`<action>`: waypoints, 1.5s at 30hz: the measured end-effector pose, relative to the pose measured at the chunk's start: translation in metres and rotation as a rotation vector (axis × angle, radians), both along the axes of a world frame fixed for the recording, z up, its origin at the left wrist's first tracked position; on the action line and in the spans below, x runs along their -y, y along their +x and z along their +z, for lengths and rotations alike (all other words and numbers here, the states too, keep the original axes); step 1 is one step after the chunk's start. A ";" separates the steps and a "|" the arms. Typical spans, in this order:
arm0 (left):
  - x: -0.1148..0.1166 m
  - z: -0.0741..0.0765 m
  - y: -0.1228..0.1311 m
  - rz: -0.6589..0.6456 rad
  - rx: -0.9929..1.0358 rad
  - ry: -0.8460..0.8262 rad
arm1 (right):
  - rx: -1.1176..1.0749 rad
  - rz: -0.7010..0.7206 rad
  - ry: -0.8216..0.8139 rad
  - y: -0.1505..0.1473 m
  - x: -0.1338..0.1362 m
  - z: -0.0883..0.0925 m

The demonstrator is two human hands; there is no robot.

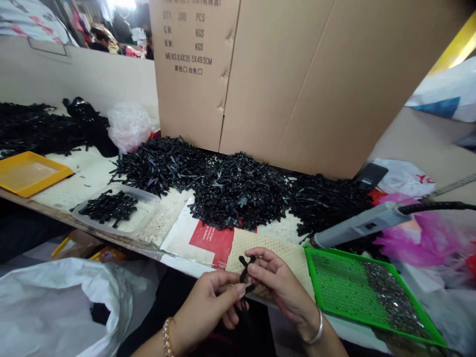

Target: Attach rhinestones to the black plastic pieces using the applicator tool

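My left hand (219,297) and my right hand (278,280) meet just over the near table edge. Between them is a small black strip piece (243,275) with rounded ends, its upper ends crossing in a V. My left thumb and fingers pinch its lower part, and my right thumb and forefinger hold it near the top. Whether it is one piece or two strips joined is unclear. Under my hands lies a tan textured mat (260,243). A large heap of similar black strips (240,191) rises just beyond it.
A green tray (344,287) with small metal parts stands right, a grey electric screwdriver-like tool (353,225) above it. Left are a clear tray (143,213) of black pieces and a yellow tray (33,173). A large cardboard box (282,89) stands behind; a white sack (55,302) is below left.
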State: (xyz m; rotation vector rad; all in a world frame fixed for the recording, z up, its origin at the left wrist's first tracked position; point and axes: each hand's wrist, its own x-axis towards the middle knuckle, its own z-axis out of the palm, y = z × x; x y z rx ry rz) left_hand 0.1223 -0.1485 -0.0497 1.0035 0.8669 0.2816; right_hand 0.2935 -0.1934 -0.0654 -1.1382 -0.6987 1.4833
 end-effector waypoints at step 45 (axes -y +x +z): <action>-0.013 -0.003 0.002 0.027 0.088 -0.013 | 0.056 -0.140 0.063 -0.009 -0.004 -0.016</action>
